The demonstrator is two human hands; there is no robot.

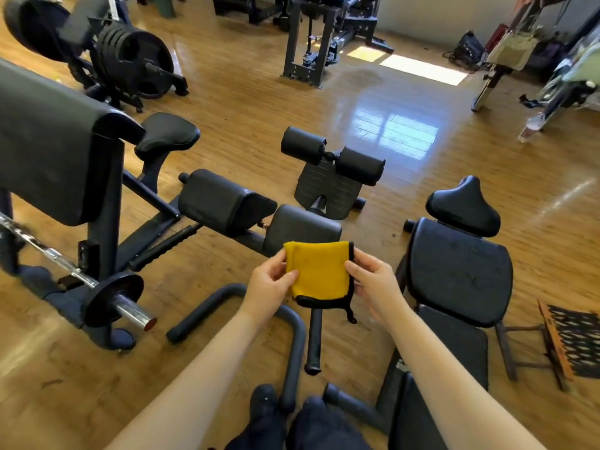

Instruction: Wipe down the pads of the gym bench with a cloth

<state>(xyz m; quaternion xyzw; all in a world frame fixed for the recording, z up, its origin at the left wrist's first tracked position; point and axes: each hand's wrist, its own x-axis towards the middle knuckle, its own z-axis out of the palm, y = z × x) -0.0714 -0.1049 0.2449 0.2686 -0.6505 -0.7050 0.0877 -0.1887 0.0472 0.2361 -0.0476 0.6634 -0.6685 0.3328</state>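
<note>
Cloth: a folded yellow cloth (319,271) with black edging, held up in the air between both hands, in front of the nearest pad (302,227) and not touching it.
Left hand (269,287): grip pinched on the cloth's left edge, thumb on the front.
Right hand (376,287): grip pinched on the cloth's right edge, thumb on the front.
Pads: two black pads side by side, the second pad (224,201) to the left; a pair of roller pads (331,155) stands behind them above a footplate.
Bench: a black padded bench (459,271) lies to the right, its seat (464,206) at the far end.
Floor: glossy wooden floor (253,102) with a patch of sunlight.
Barbell: a barbell (128,310) with a plate rests at lower left.
</note>
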